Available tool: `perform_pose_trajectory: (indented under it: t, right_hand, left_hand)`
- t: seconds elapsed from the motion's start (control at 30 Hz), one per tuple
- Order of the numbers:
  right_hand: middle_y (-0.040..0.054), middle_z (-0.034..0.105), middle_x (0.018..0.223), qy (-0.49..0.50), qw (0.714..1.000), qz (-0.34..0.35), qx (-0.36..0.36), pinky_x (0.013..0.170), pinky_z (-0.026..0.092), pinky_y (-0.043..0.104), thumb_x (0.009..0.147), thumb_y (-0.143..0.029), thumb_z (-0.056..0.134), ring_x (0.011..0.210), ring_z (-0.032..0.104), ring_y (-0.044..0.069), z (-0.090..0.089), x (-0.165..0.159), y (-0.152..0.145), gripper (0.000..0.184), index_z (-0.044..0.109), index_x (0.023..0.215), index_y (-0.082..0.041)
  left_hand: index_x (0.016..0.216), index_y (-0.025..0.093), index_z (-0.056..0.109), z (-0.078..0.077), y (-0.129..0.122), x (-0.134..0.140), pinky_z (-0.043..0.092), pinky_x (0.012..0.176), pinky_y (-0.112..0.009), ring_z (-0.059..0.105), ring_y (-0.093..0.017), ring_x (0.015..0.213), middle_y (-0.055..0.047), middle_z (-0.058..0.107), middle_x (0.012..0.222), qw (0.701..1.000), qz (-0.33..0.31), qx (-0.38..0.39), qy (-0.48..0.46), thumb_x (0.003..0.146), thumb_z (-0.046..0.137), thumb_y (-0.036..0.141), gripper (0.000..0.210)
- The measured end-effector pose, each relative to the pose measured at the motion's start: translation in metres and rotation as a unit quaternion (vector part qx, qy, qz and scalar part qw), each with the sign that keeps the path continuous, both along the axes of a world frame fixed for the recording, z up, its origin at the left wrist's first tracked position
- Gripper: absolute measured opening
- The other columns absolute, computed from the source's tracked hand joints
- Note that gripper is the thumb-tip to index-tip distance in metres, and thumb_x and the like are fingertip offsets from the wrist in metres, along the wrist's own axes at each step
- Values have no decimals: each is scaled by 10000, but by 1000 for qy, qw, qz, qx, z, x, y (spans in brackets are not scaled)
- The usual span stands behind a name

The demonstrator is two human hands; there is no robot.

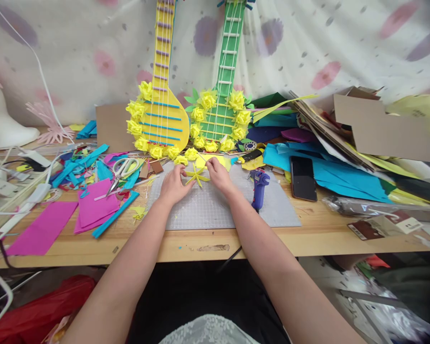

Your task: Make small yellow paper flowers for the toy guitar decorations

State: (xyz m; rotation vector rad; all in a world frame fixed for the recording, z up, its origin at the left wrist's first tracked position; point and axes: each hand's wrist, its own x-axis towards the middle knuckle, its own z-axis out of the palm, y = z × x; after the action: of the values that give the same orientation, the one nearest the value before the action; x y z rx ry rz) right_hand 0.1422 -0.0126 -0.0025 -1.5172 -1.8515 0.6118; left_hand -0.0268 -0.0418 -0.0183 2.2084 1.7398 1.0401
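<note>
A yellow star-shaped paper piece (198, 177) with narrow petals sits low over the grey cutting mat (204, 210). At its left side is my left hand (175, 185), thumb and fingers curved round a petal tip. My right hand (218, 176) is closed in a pinch just right of the star. A thin pale stick (201, 156) appears to stick out from its fingertips; its other end is hidden. Small yellow paper flowers (191, 154) lie just behind my hands. On the mat's right stands a purple hot glue gun (259, 189).
A yellow paper instrument (170, 122) and a green one (220, 114), both flower-trimmed, lean at the back. Scissors (123, 171), pink paper sheets (96, 205) and scraps lie left. A phone (303, 178), blue paper (347, 172) and cardboard (387, 124) lie right.
</note>
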Motion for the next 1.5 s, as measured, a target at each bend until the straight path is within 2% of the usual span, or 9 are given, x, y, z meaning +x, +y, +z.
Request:
perform_pose_trajectory:
  t: [0.1,0.2,0.37,0.67,0.77,0.87,1.0,1.27,1.5]
  right_hand:
    - [5,603,791,-62,998,7,14,611,333,244,771,-420,455,672,528,146,5,-6,-8,270,442,941,-211]
    - [17,613,797,-132,990,44,12,590,316,241,703,-373,541,675,535,160,6,-12,-16,302,436,934,-210]
    - [36,632,835,-170,985,27,22,587,314,246,733,-207,456,699,541,164,-3,-10,-10,196,453,929,-207]
    - [41,634,906,-169,982,36,75,659,345,270,739,-105,374,821,549,179,-7,-7,-4,241,524,900,-203]
    - [38,635,934,-186,977,59,88,702,351,267,772,-164,415,858,551,172,-2,-10,-10,220,551,939,-207]
    - [53,628,933,-202,972,78,92,718,351,263,819,-347,439,878,551,176,4,-13,-16,245,590,949,-204]
    - [53,620,919,-188,973,101,83,726,351,257,861,-496,333,878,552,163,7,-12,-19,412,612,1000,-227]
    - [52,617,986,-102,979,148,98,779,365,244,878,-291,374,917,529,141,1,-7,-12,276,612,982,-199]
    - [22,595,891,-68,976,179,108,679,368,217,773,-308,524,716,497,109,1,-9,-15,264,571,1001,-182]
  left_hand:
    - [1056,184,432,-1,0,4,397,652,-302,572,-187,731,-39,622,849,999,-14,-38,31,715,595,262,386]
    - [1043,187,433,0,0,6,391,628,-298,587,-194,738,-42,626,844,998,-3,-54,32,744,538,203,317]
    - [1055,189,409,2,-1,5,378,586,-282,578,-177,691,-38,618,850,996,8,-85,-1,737,526,190,339]
    - [1004,223,458,0,-1,8,359,552,-237,474,-113,582,25,524,715,991,-65,-104,-46,705,491,160,308]
    - [910,215,524,-4,3,6,371,581,-238,455,-108,588,21,495,690,992,-71,-83,-69,711,443,136,229]
    - [860,190,555,-8,6,4,392,608,-247,469,-112,613,2,516,719,990,-73,-71,-100,710,452,157,185]
    - [871,178,546,-10,7,2,414,626,-256,491,-121,640,-1,533,731,985,-85,-71,-128,647,568,224,231]
    - [826,183,548,-8,7,-2,428,620,-248,503,-109,612,25,525,668,974,-80,-88,-191,632,622,264,223]
    - [818,172,560,-4,7,-5,448,645,-251,536,-110,644,5,589,722,961,-66,-95,-252,617,597,206,207]
